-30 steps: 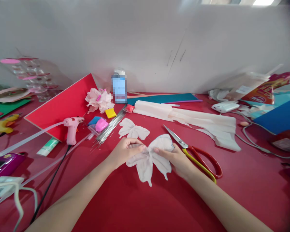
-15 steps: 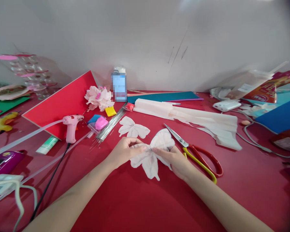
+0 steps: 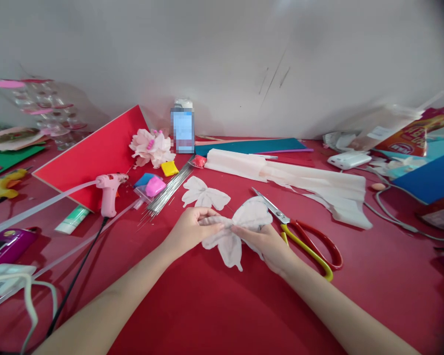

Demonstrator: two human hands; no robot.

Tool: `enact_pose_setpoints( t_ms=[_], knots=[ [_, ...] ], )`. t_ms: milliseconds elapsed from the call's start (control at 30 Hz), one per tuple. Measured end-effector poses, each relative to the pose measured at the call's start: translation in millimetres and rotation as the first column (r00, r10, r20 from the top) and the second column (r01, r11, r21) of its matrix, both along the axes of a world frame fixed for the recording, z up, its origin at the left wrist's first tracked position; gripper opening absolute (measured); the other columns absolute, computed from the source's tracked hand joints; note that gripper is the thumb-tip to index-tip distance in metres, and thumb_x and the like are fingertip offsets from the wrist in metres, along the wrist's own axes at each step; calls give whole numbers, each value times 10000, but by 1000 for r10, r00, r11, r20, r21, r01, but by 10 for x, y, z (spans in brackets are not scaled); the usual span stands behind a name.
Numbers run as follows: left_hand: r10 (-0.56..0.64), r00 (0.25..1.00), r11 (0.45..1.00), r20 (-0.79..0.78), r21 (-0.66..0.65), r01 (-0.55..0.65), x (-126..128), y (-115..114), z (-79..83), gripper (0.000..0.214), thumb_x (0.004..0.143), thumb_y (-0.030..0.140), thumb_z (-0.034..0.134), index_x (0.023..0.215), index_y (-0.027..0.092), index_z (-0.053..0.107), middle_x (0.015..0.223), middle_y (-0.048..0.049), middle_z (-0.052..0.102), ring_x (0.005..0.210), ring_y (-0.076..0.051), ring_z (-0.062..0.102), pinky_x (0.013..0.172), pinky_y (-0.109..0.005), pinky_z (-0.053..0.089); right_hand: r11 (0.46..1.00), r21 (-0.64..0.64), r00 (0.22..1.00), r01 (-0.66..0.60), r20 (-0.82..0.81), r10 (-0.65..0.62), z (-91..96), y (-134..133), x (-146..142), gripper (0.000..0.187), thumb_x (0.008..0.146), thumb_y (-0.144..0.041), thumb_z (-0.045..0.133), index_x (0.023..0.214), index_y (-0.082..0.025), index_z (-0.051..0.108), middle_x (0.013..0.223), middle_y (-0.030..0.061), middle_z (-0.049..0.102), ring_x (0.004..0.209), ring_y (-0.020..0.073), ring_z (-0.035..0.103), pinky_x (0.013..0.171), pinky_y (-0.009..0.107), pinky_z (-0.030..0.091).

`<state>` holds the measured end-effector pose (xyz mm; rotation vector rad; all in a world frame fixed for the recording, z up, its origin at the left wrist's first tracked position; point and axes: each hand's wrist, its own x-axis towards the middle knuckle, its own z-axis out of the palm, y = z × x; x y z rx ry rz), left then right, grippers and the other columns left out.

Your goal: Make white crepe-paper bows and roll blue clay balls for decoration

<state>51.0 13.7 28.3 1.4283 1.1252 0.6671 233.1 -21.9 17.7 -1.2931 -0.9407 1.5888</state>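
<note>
1. One paper bow (image 3: 227, 249) is pinched narrowly at its gathered middle by the left hand (image 3: 192, 230) and right hand (image 3: 262, 244), apparently just above the red table (image 3: 222, 315).
2. Scissors (image 3: 303, 241) are seen just beside the right hand.

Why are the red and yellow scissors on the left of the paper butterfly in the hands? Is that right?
Not quite: the red and yellow scissors are on the right of the paper butterfly, not the left. The head view shows this.
</note>
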Motion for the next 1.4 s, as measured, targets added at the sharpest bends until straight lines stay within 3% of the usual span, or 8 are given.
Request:
enact_pose_setpoints(
  t_ms=[267, 567, 1033, 1133, 1200, 1267, 1333, 1400],
  knots=[
    [71, 997, 997, 8, 4, -71, 52, -43, -37, 229, 692, 361, 695, 823, 177, 654, 745, -39, 683, 712, -182, 641, 590, -259, 474, 997, 82, 995, 11, 97, -19, -15, -18, -8, 209, 666, -387, 761, 732, -194, 712, 771, 29, 715, 770, 191, 645, 721, 314, 490],
    [109, 994, 993, -16, -38, -109, 76, -66, 76, 269, 681, 305, 716, 909, 175, 656, 770, -46, 713, 741, -190, 671, 599, -257, 510, 996, 81, 989, 29, 143, -40, 13, -29, -24, 190, 650, -365, 772, 729, -200, 720, 721, 16, 702, 747, 192, 637, 687, 303, 484],
    [67, 998, 991, 3, 114, -66, 28, -42, 41, 308, 774, 349, 642, 1046, 206, 652, 1003, -55, 718, 878, -215, 676, 728, -300, 536, 995, 87, 998, 50, 27, -53, 19, -41, 1, 176, 684, -371, 753, 753, -223, 687, 802, 15, 706, 787, 196, 640, 744, 323, 489],
    [95, 994, 969, 50, 226, -104, -14, -50, 59, 321, 764, 363, 661, 1053, 225, 638, 1015, -48, 714, 844, -201, 678, 683, -287, 538, 967, 255, 990, 5, 137, -41, 28, -37, 50, 114, 748, -355, 702, 763, -242, 694, 797, 18, 700, 776, 200, 638, 732, 339, 491],
    [122, 991, 900, 59, 414, -136, -65, -76, 79, 240, 764, 333, 668, 986, 241, 652, 964, -32, 727, 869, -193, 674, 754, -302, 529, 834, 543, 944, -95, 315, -98, 52, -41, 112, 54, 792, -288, 664, 791, -258, 709, 792, 17, 689, 766, 193, 626, 725, 343, 486],
    [74, 997, 797, -19, 603, -48, -132, -108, 109, 119, 757, 302, 673, 869, 262, 675, 869, -17, 741, 860, -190, 677, 804, -322, 510, 551, 799, 853, -241, 445, -273, 93, -60, 190, 112, 808, -209, 640, 851, -276, 719, 802, 19, 677, 763, 183, 607, 707, 341, 476],
    [-55, 984, 720, -170, 676, 157, -198, -129, 141, 18, 748, 284, 667, 758, 291, 681, 813, -6, 746, 813, -198, 687, 757, -331, 510, 248, 893, 760, -377, 451, -469, 141, -96, 262, 191, 798, -158, 639, 914, -292, 712, 810, 17, 675, 742, 176, 589, 669, 339, 465],
    [-115, 953, 660, -280, 695, 284, -244, -135, 157, 66, 751, 272, 650, 708, 311, 679, 789, -1, 747, 778, -208, 695, 706, -339, 508, 76, 864, 680, -498, 443, -585, 179, -140, 309, 234, 793, -119, 630, 927, -298, 701, 798, 12, 682, 711, 170, 573, 637, 339, 454]
  ],
)
